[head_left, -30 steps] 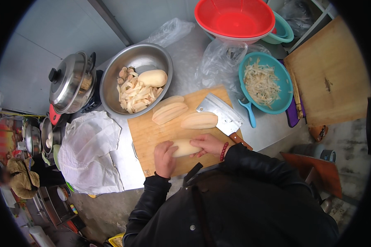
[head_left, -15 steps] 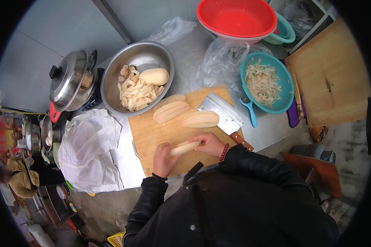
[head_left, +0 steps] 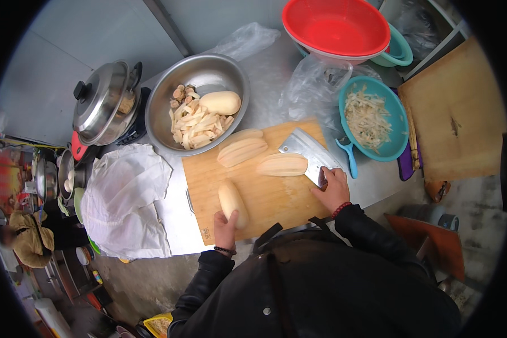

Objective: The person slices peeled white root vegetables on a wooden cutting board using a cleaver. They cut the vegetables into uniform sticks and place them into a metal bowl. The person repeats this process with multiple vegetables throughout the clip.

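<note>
My left hand (head_left: 226,225) grips the near end of a pale, peeled lotus root piece (head_left: 230,198), which lies lengthwise on the wooden cutting board (head_left: 208,174). At the board's right edge my right hand (head_left: 333,190) is closed round the handle of a cleaver (head_left: 304,147). The broad steel blade lies flat, partly on the board. Most of the handle is hidden by my fingers. Between the hands and the far edge lie two more lotus root portions: a sliced stack (head_left: 242,149) on the left and a sliced piece (head_left: 283,164) against the blade.
A steel bowl (head_left: 245,112) holds cut strips and a whole piece. Right of the board are a blue peeler (head_left: 350,158) and a turquoise colander (head_left: 401,121) of shreds. White cloth (head_left: 127,203), a lidded pot (head_left: 101,101) and a red basin (head_left: 338,28) stand around.
My right hand has left the lotus root piece and moved right onto the cleaver handle. My left hand has turned the piece from crosswise to lengthwise and laid it on the board.
</note>
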`<state>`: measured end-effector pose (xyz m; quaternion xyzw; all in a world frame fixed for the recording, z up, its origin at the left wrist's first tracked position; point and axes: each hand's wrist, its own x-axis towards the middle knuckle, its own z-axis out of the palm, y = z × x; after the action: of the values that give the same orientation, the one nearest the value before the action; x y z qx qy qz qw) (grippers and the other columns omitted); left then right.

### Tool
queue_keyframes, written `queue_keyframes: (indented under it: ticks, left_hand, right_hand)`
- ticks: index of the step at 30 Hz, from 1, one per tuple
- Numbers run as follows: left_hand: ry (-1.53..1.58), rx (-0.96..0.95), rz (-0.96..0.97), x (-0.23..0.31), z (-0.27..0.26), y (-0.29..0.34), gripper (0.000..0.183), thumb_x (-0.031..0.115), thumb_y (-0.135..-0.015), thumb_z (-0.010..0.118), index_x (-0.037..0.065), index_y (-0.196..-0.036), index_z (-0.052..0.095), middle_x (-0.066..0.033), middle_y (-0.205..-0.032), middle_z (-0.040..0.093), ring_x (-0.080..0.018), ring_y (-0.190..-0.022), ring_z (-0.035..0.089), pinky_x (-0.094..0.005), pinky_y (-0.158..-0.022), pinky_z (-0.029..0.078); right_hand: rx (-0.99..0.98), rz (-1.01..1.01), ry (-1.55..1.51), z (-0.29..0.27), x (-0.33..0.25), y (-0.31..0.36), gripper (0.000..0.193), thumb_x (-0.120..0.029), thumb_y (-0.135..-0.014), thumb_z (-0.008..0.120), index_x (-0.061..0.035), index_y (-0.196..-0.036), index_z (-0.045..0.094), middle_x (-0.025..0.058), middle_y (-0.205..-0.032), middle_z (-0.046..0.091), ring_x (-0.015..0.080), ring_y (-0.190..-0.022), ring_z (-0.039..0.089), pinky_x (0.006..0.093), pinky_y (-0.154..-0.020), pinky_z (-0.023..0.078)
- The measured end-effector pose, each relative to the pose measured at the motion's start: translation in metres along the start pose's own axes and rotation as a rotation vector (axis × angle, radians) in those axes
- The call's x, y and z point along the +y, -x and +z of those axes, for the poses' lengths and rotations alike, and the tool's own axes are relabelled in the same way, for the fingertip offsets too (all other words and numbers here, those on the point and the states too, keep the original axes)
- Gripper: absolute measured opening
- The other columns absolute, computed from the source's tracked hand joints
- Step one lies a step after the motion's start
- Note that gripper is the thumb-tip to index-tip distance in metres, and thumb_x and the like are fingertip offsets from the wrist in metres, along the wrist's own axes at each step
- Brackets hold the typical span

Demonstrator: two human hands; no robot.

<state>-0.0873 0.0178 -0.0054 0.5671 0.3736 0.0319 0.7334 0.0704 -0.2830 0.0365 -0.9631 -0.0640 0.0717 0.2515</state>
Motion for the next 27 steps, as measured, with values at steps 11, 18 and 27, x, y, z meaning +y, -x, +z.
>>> queue_keyframes:
  ticks: [11,18,27]
  left_hand:
    - [-0.253,-0.073,-0.02,-0.011,0.02,0.004,0.037,0.039,-0.1,0.062,0.006,-0.116,0.054,-0.005,-0.098,0.068,-0.0138,-0.081,0.069,-0.0255,-0.056,0.055]
    - [-0.261,-0.076,0.022,-0.017,0.014,-0.003,0.038,0.044,-0.105,0.051,0.008,-0.11,0.062,-0.0042,-0.093,0.07,-0.0122,-0.074,0.067,-0.0246,-0.058,0.051]
    - [-0.287,-0.098,0.033,-0.001,0.023,-0.006,0.035,0.039,-0.104,0.057,0.006,-0.095,0.065,-0.0033,-0.077,0.069,-0.01,-0.066,0.064,-0.0249,-0.057,0.048]
  right_hand:
    - [-0.067,0.072,0.113,0.003,0.023,0.005,0.08,-0.025,-0.074,0.08,-0.0102,-0.146,0.048,0.0156,-0.1,0.063,0.0341,-0.096,0.064,0.0442,-0.081,0.053]
    - [0.054,0.025,-0.072,0.003,0.041,0.009,0.064,-0.017,-0.075,0.071,-0.0133,-0.138,0.06,0.0152,-0.092,0.065,0.0336,-0.081,0.066,0.0417,-0.075,0.055]
    - [0.224,-0.001,-0.051,-0.033,0.044,0.023,0.059,-0.01,-0.074,0.072,-0.0127,-0.133,0.065,0.0118,-0.088,0.061,0.0304,-0.078,0.066,0.0378,-0.074,0.055]
